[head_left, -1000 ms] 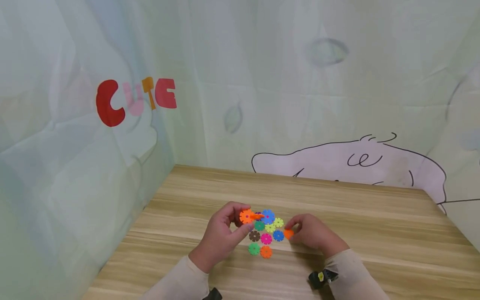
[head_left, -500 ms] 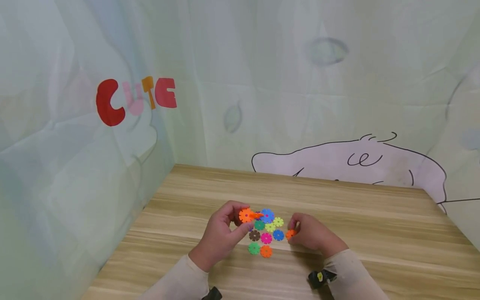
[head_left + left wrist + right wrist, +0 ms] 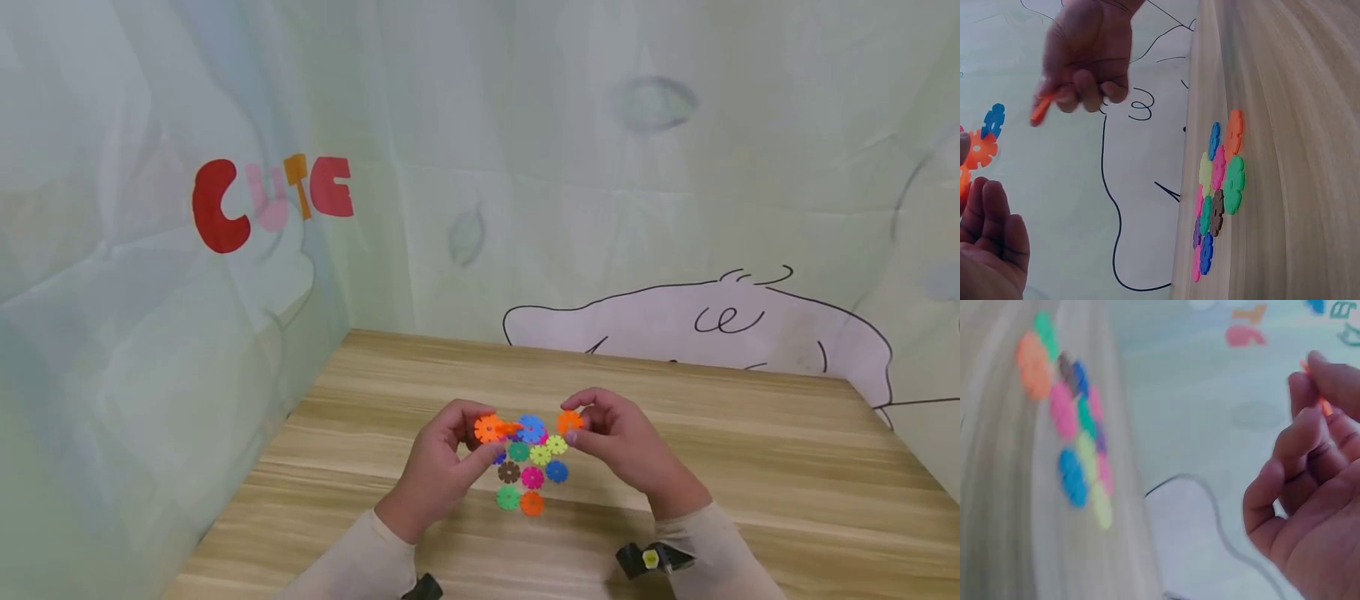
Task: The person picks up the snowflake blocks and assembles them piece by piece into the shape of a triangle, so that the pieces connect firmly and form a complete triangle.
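Note:
My left hand [image 3: 441,467] pinches a joined piece of notched plastic discs between thumb and fingers, above the table. An orange disc [image 3: 487,429] is at its left end, and a blue disc [image 3: 532,428] sits at its right end with another orange disc [image 3: 982,149] between them. Between thumb and forefinger, my right hand [image 3: 626,437] holds a single orange notched disc [image 3: 569,422], raised just right of the blue one with a gap between. In the left wrist view that single disc [image 3: 1041,110] appears edge-on.
Several loose notched discs lie flat on the wooden table [image 3: 375,392] below my hands, among them a brown [image 3: 509,472], a pink [image 3: 532,477], a blue [image 3: 557,472], a green [image 3: 507,498] and an orange one [image 3: 532,503]. A printed cloth [image 3: 525,167] hangs behind the table.
My right hand has lifted the single orange disc off the table and brought it up and slightly left, towards the joined piece. My left hand has barely moved.

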A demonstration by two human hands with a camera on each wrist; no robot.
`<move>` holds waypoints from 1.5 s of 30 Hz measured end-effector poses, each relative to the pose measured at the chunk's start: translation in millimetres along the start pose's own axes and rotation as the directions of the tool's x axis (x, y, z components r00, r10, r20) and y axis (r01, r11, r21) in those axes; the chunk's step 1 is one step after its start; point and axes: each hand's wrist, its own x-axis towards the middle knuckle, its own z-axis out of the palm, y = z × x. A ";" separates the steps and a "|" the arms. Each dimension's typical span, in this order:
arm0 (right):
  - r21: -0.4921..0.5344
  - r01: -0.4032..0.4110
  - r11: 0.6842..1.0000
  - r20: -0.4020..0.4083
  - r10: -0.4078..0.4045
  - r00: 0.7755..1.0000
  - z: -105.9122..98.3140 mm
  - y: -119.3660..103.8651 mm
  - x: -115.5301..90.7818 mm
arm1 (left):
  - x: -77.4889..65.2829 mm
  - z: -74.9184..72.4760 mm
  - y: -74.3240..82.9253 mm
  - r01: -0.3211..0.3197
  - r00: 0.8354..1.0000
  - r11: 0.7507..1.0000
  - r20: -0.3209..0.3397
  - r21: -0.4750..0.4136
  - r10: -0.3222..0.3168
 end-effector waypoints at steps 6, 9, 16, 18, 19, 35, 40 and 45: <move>0.050 0.151 0.987 0.010 -0.152 0.988 7.9 -16.7 -6.0 | 0.1 -0.3 0.5 0.014 1.000 1.000 -0.011 -0.008 -0.015; 0.041 0.187 0.982 0.005 -0.187 0.982 10.5 -18.5 -7.7 | 0.1 -0.1 0.3 0.009 1.000 1.000 -0.005 -0.026 -0.009; 0.014 0.212 0.977 -0.005 -0.212 0.977 13.5 -19.8 -9.0 | 0.5 -0.1 2.5 0.029 1.000 0.998 -0.001 -0.053 -0.029; 0.010 0.199 0.980 -0.007 -0.199 0.980 14.4 -21.3 -9.2 | 0.4 0.0 3.2 0.023 1.000 0.998 -0.004 -0.051 -0.023; 0.006 0.192 0.981 -0.009 -0.192 0.981 15.0 -22.0 -9.2 | 0.4 0.2 3.3 0.016 1.000 0.999 -0.006 -0.049 -0.016; -0.026 0.208 0.978 -0.081 -0.209 0.975 37.8 -26.7 -11.0 | -1.7 2.1 3.5 0.005 0.994 0.989 0.111 -0.149 0.012; -0.022 0.238 0.971 -0.080 -0.239 0.968 42.8 -27.2 -11.1 | -3.1 3.4 2.6 0.028 0.994 0.995 0.105 -0.098 -0.018; -0.008 0.270 0.963 -0.069 -0.270 0.960 46.1 -27.5 -11.4 | -2.8 4.2 2.8 0.019 0.997 0.995 0.082 -0.101 -0.010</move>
